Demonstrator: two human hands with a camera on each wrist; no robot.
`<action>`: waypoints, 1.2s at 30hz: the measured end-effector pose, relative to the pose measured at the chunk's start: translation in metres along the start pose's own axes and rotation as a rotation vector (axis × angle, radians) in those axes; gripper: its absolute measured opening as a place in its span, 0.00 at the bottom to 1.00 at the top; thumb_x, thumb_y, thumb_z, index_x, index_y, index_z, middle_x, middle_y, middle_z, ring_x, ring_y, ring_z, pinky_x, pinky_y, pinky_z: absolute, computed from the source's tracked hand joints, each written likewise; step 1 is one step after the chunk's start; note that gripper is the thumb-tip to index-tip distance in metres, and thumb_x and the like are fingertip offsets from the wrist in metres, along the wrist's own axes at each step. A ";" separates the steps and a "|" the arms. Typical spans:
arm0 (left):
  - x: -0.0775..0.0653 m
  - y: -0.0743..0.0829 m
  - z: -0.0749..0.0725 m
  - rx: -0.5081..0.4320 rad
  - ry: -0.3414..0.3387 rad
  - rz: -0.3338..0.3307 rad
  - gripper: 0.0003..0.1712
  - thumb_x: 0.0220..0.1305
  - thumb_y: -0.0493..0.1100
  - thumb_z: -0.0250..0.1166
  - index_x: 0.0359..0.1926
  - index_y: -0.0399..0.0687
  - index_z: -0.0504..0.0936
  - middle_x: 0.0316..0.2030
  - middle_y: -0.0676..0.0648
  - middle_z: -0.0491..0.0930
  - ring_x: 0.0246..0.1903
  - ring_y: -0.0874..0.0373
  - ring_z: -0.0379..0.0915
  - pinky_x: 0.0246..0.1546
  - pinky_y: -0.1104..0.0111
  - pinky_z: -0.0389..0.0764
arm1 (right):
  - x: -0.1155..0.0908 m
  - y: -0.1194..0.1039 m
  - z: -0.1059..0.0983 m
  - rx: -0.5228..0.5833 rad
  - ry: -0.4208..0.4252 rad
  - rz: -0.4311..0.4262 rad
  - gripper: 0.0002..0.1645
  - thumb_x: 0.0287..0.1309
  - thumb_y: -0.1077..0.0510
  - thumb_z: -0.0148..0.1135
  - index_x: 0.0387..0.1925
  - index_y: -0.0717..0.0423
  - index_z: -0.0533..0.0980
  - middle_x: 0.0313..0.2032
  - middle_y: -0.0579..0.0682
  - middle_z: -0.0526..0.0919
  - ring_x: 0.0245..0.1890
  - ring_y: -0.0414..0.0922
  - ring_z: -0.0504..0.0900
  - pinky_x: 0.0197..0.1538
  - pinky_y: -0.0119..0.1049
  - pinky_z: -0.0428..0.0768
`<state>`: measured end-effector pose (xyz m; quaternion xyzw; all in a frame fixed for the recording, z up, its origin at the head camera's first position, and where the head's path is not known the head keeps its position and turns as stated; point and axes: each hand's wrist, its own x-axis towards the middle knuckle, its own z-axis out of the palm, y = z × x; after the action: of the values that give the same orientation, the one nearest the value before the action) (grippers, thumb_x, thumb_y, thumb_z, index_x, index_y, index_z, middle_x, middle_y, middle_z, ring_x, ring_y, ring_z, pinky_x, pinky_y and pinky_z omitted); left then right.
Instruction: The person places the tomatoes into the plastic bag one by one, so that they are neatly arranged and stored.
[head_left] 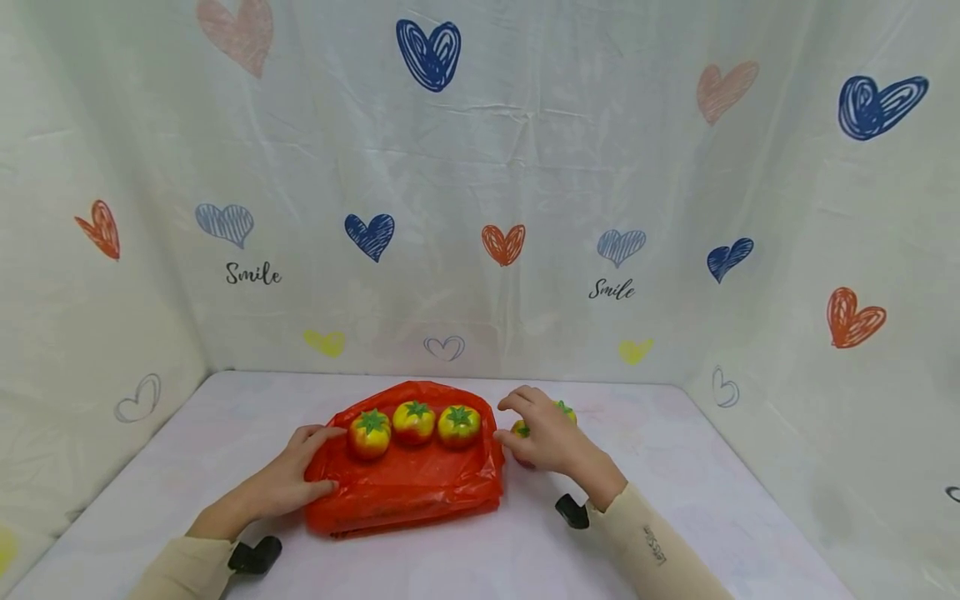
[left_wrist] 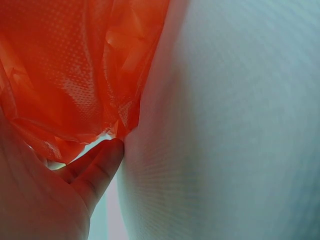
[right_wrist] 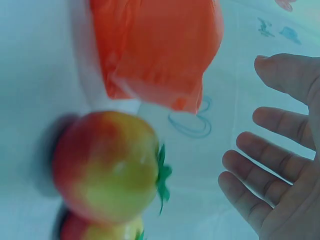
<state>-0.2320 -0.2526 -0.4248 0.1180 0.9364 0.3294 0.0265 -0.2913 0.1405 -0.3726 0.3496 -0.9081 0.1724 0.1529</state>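
A red plastic bag lies on the table with three red-and-yellow tomatoes on it, each with a green leafy top. At the bag's left side is my left hand, its thumb and fingers spread apart and touching the edge. The left wrist view shows extended fingers against the red plastic. To the right of the bag, my right hand hovers over two more tomatoes, partly hidden from the head camera. In the right wrist view the nearer tomato sits apart from the spread fingers, which hold nothing.
A pale table carries everything. Behind it and on both sides hangs a white curtain printed with hearts and "Smile". Black wrist straps show at both cuffs.
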 end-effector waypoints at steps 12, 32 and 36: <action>-0.001 0.002 -0.001 -0.009 0.007 0.010 0.40 0.52 0.45 0.69 0.66 0.50 0.62 0.62 0.34 0.53 0.59 0.34 0.59 0.53 0.36 0.67 | -0.014 0.025 -0.005 0.024 0.042 0.142 0.18 0.55 0.47 0.67 0.46 0.47 0.77 0.48 0.43 0.75 0.49 0.43 0.75 0.53 0.41 0.78; 0.001 0.001 0.000 0.000 0.001 0.008 0.41 0.52 0.46 0.70 0.66 0.50 0.62 0.62 0.35 0.53 0.59 0.35 0.59 0.52 0.38 0.69 | -0.023 0.059 -0.009 0.046 0.074 0.223 0.21 0.55 0.48 0.67 0.48 0.53 0.77 0.50 0.48 0.74 0.50 0.49 0.75 0.56 0.49 0.75; 0.000 0.001 0.000 0.006 0.003 0.001 0.41 0.52 0.46 0.70 0.66 0.50 0.62 0.62 0.34 0.53 0.59 0.35 0.59 0.52 0.37 0.69 | -0.023 0.065 -0.008 0.064 0.077 0.222 0.22 0.55 0.48 0.67 0.49 0.53 0.76 0.51 0.49 0.74 0.52 0.50 0.75 0.57 0.51 0.74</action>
<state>-0.2318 -0.2520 -0.4240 0.1179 0.9374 0.3268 0.0247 -0.3180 0.2022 -0.3883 0.2449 -0.9287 0.2303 0.1563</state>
